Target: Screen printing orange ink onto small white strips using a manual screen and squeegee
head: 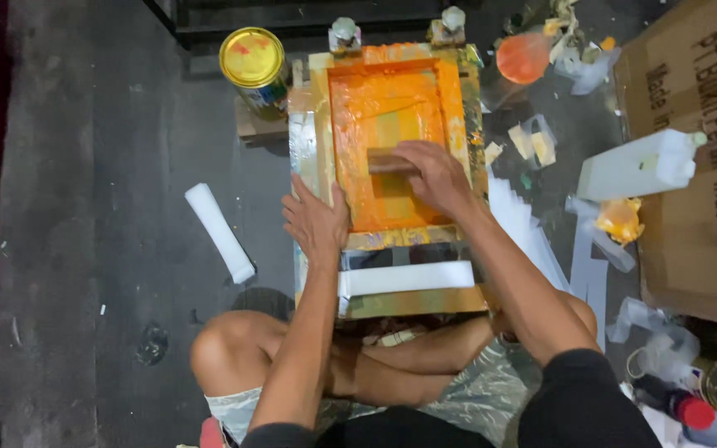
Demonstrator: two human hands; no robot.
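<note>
— So where does the screen-printing frame (392,133) sit against the person's hands?

— Upper middle of the frame, straight ahead of the crossed legs. The right hand (435,176) lies on the mesh inside it, low and right of its centre; the left hand (317,220) rests on its lower left corner.

— And how does that frame look?

— It is a rectangular frame, its mesh flooded with bright orange ink, its taped border smeared orange and yellow. Two clamps (396,31) grip its far edge. Below it a white strip (408,278) lies across the board that carries the frame.

— What are the hands doing?

— The right hand is curled over a squeegee (387,160), fingers wrapped across its wooden handle, blade down on the mesh. The left hand is spread flat, fingers apart, palm pressing the frame's edge; it holds nothing.

— Anything else around?

— A tin with a yellow lid (252,60) stands upper left of the frame, a white roll (220,232) lies on the dark floor (85,207) at left, a white plastic jug (639,164) rests on a cardboard box (699,166) at right, and an orange-stained cup (523,56) sits at upper right.
</note>
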